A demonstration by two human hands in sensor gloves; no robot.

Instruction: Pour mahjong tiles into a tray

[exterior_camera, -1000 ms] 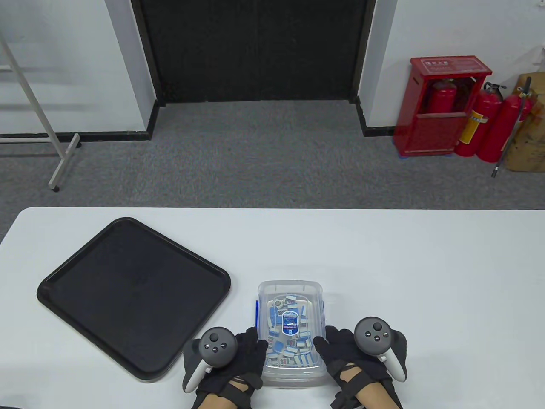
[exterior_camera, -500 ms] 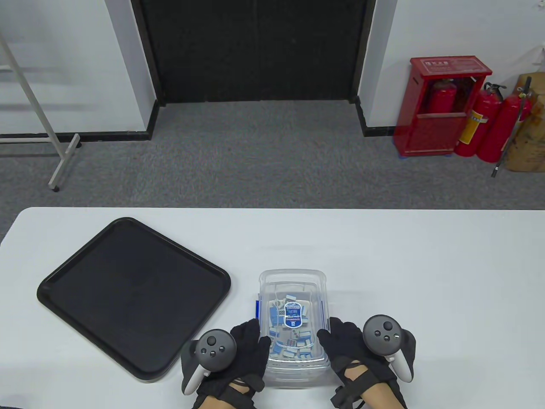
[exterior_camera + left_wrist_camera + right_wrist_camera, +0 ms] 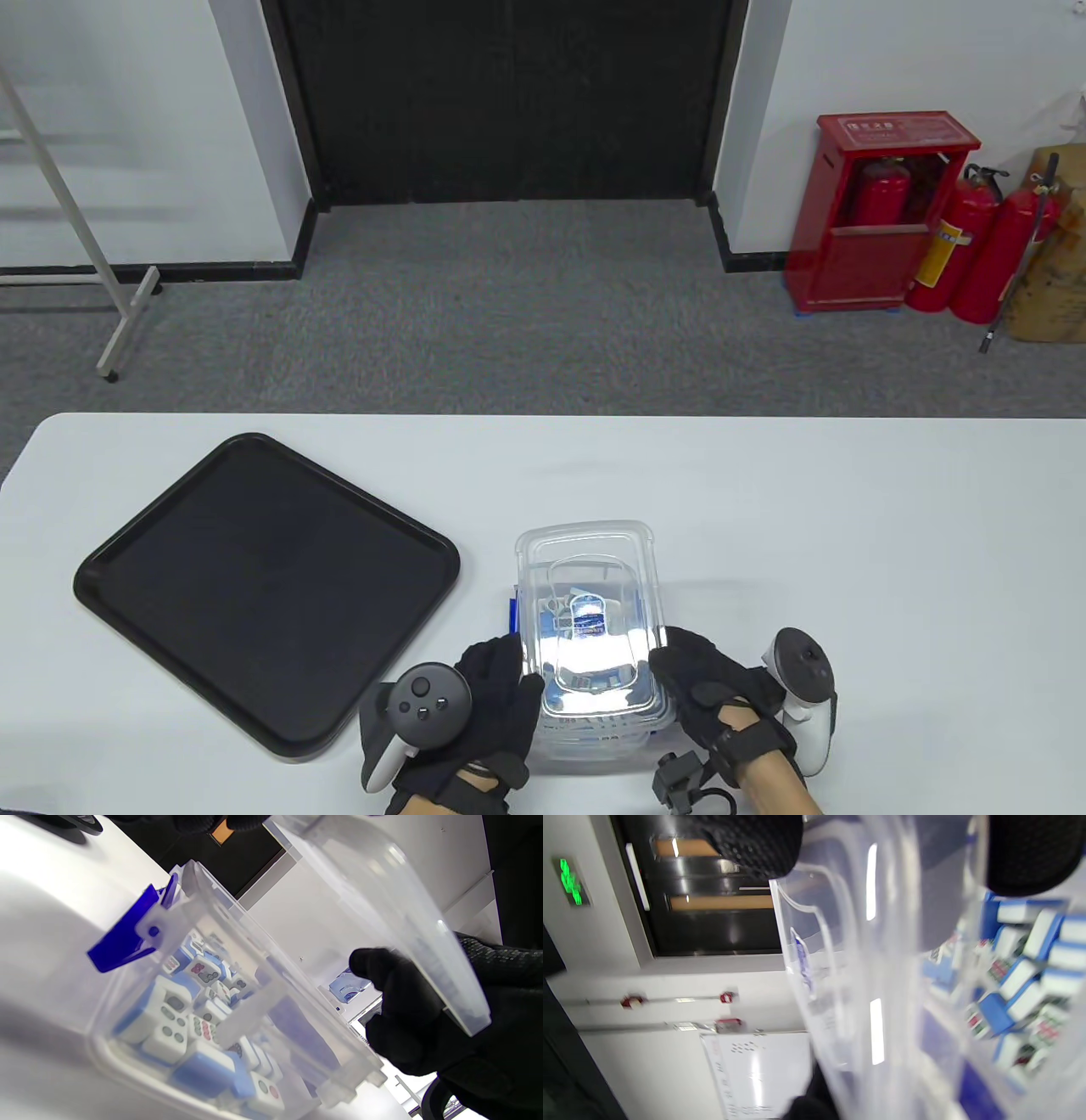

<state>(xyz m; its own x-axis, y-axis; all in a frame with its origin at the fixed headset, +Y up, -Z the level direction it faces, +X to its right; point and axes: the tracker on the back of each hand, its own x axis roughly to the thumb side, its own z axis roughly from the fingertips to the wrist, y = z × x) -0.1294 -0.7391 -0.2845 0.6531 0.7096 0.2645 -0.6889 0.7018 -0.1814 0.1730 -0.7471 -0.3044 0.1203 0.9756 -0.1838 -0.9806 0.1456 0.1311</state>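
A clear plastic box (image 3: 594,745) of blue-and-white mahjong tiles (image 3: 169,1022) stands at the table's front middle. Its clear lid (image 3: 590,628) is off the box and held a little above it, tilted. My left hand (image 3: 496,688) grips the lid's left edge and my right hand (image 3: 696,679) grips its right edge. In the left wrist view the raised lid (image 3: 382,921) hangs over the open box with its blue clip (image 3: 123,938) swung out. The right wrist view shows the lid (image 3: 840,963) beside the tiles (image 3: 1022,976). The black tray (image 3: 254,586) lies empty at the left.
The white table (image 3: 848,526) stretches to the right and behind the box. The tray's near corner sits close to my left hand. Beyond the table are grey carpet and red fire extinguishers (image 3: 976,246).
The lid has come up off the box and tilted. Both hands have risen with it, and my right hand has turned so that its tracker faces right.
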